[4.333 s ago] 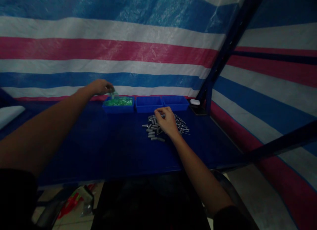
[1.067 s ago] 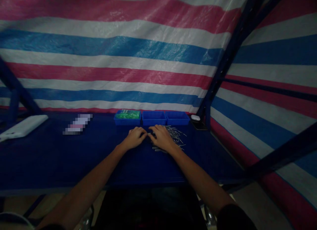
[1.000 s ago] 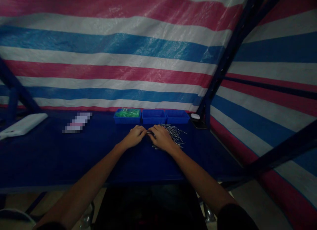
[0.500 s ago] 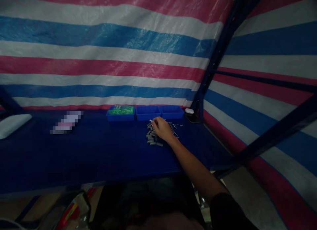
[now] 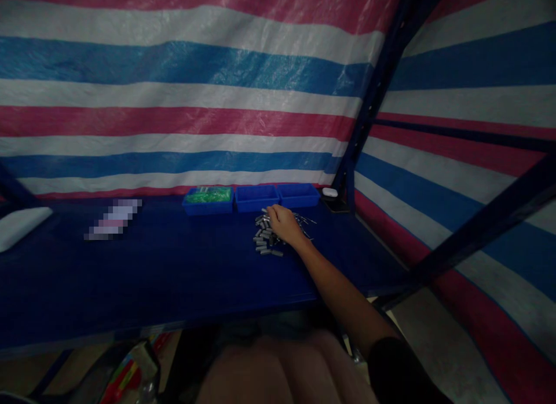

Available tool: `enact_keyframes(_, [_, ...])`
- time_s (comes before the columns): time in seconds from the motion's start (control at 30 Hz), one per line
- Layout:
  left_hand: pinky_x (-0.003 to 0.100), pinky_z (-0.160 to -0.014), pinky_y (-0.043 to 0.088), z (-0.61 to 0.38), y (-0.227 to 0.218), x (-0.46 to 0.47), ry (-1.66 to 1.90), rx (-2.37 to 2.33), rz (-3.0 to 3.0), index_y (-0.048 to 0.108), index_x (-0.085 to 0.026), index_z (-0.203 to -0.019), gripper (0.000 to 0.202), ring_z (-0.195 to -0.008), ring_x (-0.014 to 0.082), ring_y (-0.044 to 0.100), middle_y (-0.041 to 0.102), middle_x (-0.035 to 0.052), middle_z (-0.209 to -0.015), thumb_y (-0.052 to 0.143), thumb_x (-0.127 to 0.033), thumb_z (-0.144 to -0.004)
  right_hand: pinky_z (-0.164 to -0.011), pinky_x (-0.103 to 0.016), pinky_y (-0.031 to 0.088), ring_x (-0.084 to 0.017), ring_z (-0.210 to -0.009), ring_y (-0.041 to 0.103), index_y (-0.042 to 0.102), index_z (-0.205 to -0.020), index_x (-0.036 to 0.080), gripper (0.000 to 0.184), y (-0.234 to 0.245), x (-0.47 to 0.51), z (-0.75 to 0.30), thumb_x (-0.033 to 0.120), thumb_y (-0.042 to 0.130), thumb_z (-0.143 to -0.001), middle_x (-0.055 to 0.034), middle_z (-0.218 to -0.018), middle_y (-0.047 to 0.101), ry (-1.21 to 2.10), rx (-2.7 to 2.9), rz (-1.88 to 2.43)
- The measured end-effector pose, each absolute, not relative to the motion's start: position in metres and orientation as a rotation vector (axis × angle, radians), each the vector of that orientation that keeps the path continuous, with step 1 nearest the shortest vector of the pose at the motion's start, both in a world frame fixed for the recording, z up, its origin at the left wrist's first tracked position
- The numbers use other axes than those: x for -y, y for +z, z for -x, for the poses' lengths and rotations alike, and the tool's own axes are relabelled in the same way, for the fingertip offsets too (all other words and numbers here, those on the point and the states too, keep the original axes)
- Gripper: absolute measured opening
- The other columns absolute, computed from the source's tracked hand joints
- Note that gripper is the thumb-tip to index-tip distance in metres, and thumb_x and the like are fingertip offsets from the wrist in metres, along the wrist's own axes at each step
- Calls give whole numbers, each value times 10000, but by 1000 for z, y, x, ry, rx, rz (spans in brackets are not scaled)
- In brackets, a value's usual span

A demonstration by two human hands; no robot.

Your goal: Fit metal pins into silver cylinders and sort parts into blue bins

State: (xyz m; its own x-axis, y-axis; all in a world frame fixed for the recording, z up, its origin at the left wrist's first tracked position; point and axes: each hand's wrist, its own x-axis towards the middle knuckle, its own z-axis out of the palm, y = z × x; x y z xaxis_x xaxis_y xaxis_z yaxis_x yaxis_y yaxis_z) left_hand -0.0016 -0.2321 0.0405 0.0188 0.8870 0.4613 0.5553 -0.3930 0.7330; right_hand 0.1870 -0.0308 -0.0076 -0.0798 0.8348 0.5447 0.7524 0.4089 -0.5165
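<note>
My right hand [image 5: 284, 223] reaches over a pile of small grey metal cylinders [image 5: 262, 241] on the blue table. Its thumb and fingers are pinched together, and a short grey cylinder [image 5: 264, 210] juts out at the fingertips. Thin metal pins [image 5: 307, 219] lie on the pile's right side, partly covered by the hand. At the bottom edge, very close to the camera, a large blurred shape with finger-like folds looks like my left hand [image 5: 286, 369]. Its fingertips are out of sight, so what it holds, if anything, does not show.
Behind the pile stand a blue bin [image 5: 208, 207] with green plastic-wrapped contents, a middle blue bin [image 5: 257, 204] and a right blue bin [image 5: 299, 202]. A white case [image 5: 329, 192] rests on a dark flat object near the frame post [image 5: 360, 120]. Leftward lies a white object [image 5: 21, 225].
The blurred left hand has risen into view at the bottom. My right hand stays at the pile, with its fingers still pinched. The camera view has shifted slightly.
</note>
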Motion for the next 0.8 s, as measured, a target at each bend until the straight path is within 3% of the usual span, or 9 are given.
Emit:
enact_keyframes(0.07, [293, -636, 550, -20, 51, 194, 1330, -1265, -2105, 647, -294, -855, 371, -750, 194, 603, 633, 45, -735, 295, -410, -856, -632, -239, 352, -129, -617, 486, 507, -647, 179, 370, -6, 32, -186, 309, 279, -909, -4, -623, 523, 207, 1827, 1378])
enact_keyframes(0.2, [361, -865, 464, -40, 37, 85, 1298, -963, -2501, 581, -186, -1017, 256, -954, 202, 550, 596, 75, -990, 488, -283, -799, -567, -231, 340, -123, -569, 471, 496, -622, 180, 408, -4, 35, -182, 362, 262, -902, 10, -577, 502, 338, 1728, 1305])
enact_keyframes(0.37, [337, -819, 441, -21, -9, 8, 974, -1037, -2737, 563, -174, -944, 177, -869, 194, 546, 599, 66, -875, 446, -266, -848, -542, -220, 325, -112, -538, 470, 457, -553, 184, 425, -8, 31, -179, 351, 273, -899, 17, -532, 489, 356, 1745, 1319])
enact_keyframes(0.57, [318, -775, 425, -21, -12, 16, 1013, -1110, -2703, 540, -195, -1039, 234, -820, 190, 556, 624, 46, -852, 446, -307, -857, -591, -222, 345, -116, -578, 499, 508, -583, 173, 427, -13, 28, -178, 315, 271, -909, 0, -583, 546, 341, 1837, 1360])
enact_keyframes(0.7, [279, -706, 428, -17, -12, 15, 1091, -1205, -2503, 573, -179, -972, 267, -751, 171, 570, 632, 40, -807, 390, -349, -878, -585, -211, 347, -111, -602, 505, 567, -833, 167, 265, -8, 35, -176, 332, 367, -886, 17, -634, 550, 309, 1859, 1297])
enact_keyframes(0.8, [245, -655, 425, -14, -16, 13, 1150, -1193, -2345, 577, -170, -950, 285, -696, 148, 573, 621, 26, -755, 378, -361, -878, -564, -205, 344, -109, -573, 500, 517, -1037, 172, 244, -2, 40, -179, 313, 452, -849, 38, -627, 533, 279, 1940, 1252])
